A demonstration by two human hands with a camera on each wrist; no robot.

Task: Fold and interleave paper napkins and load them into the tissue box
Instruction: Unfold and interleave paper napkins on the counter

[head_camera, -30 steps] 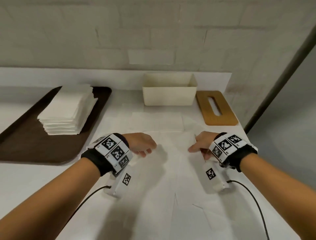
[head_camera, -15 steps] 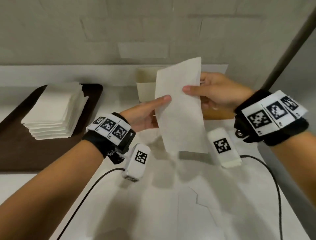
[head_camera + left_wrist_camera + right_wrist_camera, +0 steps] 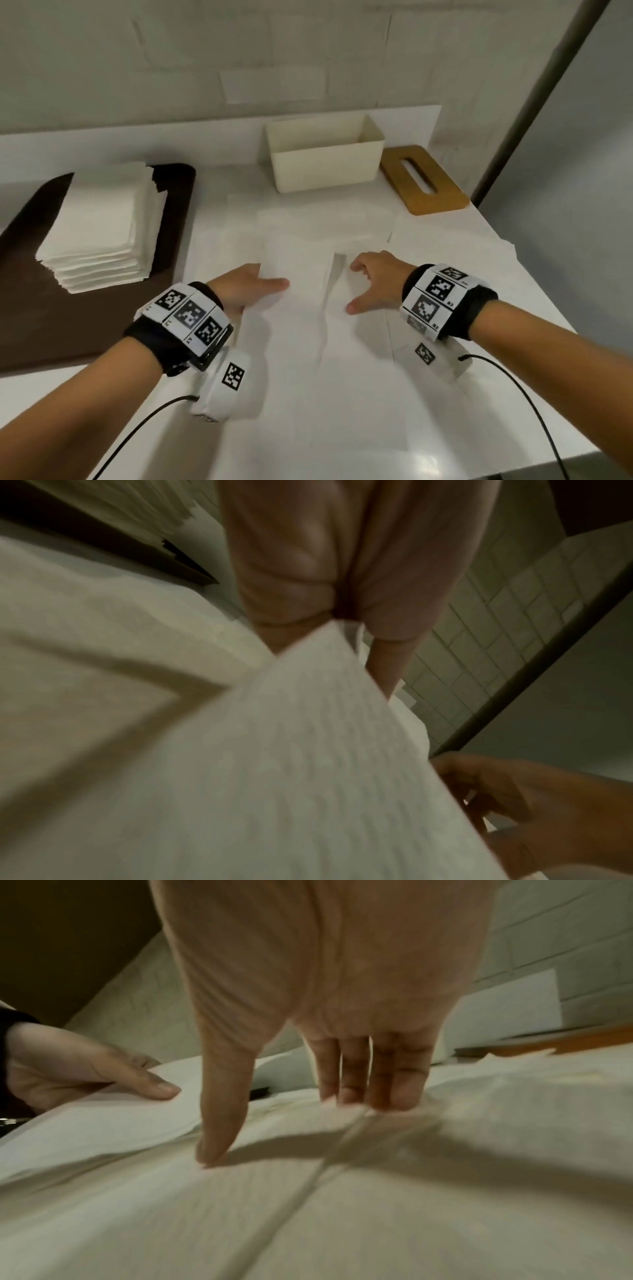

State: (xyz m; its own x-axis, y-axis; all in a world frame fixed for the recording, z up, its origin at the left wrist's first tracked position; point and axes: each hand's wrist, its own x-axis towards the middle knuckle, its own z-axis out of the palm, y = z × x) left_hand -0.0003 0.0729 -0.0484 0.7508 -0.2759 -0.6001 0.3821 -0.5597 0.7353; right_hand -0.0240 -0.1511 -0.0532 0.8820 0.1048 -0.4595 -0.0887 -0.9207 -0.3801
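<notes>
A white napkin (image 3: 301, 274) lies folded on the paper-covered table between my hands. My left hand (image 3: 263, 286) pinches its left edge, thumb on top and fingers hidden under the sheet; the left wrist view shows the napkin (image 3: 308, 750) corner running in between thumb and fingers. My right hand (image 3: 366, 287) holds nothing. In the right wrist view its straight fingers (image 3: 359, 1074) and spread thumb press down on the napkins just right of the fold. The cream tissue box (image 3: 325, 164) stands uncovered behind, and I see nothing inside it.
The wooden slotted lid (image 3: 424, 181) lies right of the box. A stack of napkins (image 3: 99, 226) sits on a dark brown tray (image 3: 34, 325) at the left. More flat napkins (image 3: 445, 246) cover the table toward its right edge. Wrist cables trail toward me.
Both hands had lifted a napkin in front of the box; now it lies on the table. The right hand has let go and presses flat, while the left keeps its edge.
</notes>
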